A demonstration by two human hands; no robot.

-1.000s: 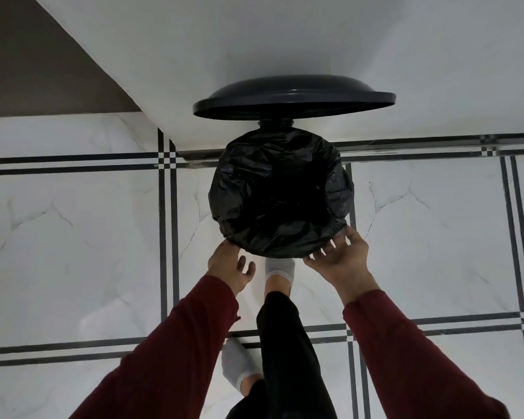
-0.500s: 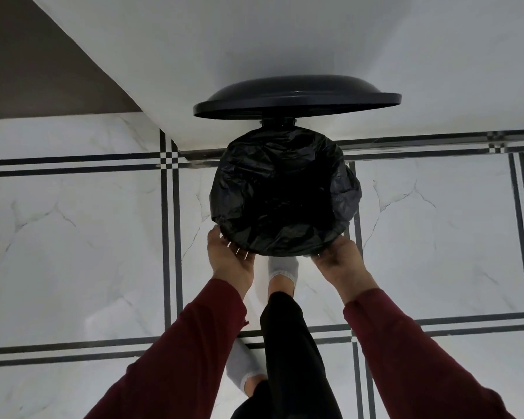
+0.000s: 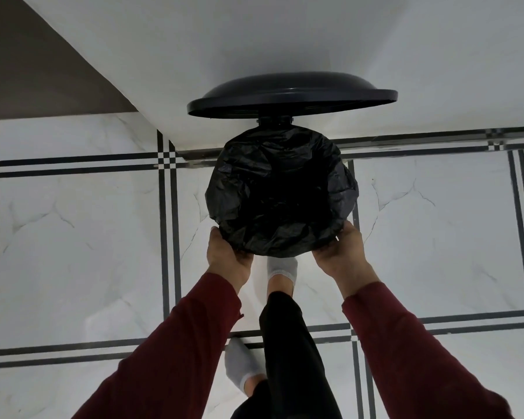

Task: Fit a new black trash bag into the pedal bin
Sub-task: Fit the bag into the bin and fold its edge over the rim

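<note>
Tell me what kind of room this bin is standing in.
Probably a home kitchen or bathroom, though which is unclear: a marble-look tiled floor with dark border lines, a plain white wall, a small lined pedal bin, and socked feet.

Crinkled glossy plastic bag (image 3: 280, 198); polished marble-look floor (image 3: 73, 237).

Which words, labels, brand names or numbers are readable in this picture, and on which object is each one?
None: no text can be read.
Lid: plain dark plastic, no label visible.
Bag: plain black, no print visible.
Sleeves, socks, floor tiles and wall: no writing.
</note>
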